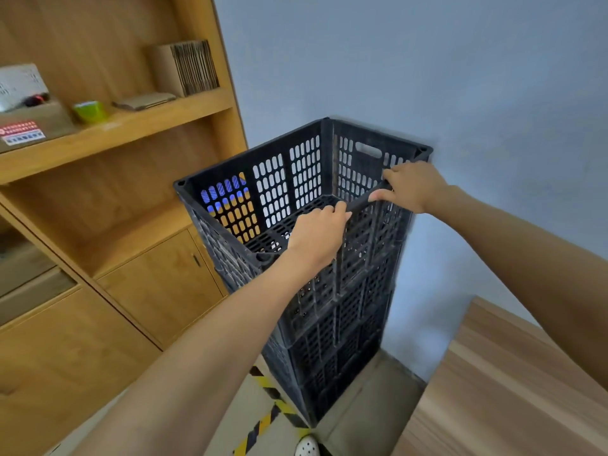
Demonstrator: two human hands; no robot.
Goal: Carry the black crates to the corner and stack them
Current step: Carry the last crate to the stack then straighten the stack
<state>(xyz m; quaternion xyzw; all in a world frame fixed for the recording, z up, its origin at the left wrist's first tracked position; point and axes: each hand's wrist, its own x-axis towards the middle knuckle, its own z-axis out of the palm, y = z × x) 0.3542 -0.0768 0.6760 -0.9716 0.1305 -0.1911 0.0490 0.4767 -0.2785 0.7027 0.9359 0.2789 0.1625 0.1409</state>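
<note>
A stack of black perforated crates stands in the corner between the wooden shelf unit and the grey wall. The top crate (273,179) is empty and sits on the lower crates (332,350). My left hand (317,236) grips the near rim of the top crate, fingers curled over the edge. My right hand (411,187) grips the same rim farther right, near the crate's right corner, thumb on the outside.
A wooden shelf unit (131,126) with boxes, a green cup (89,110) and cupboard doors stands at the left. A wooden tabletop (500,390) juts in at the lower right. Yellow-black tape (266,419) marks the floor by my shoe (306,445).
</note>
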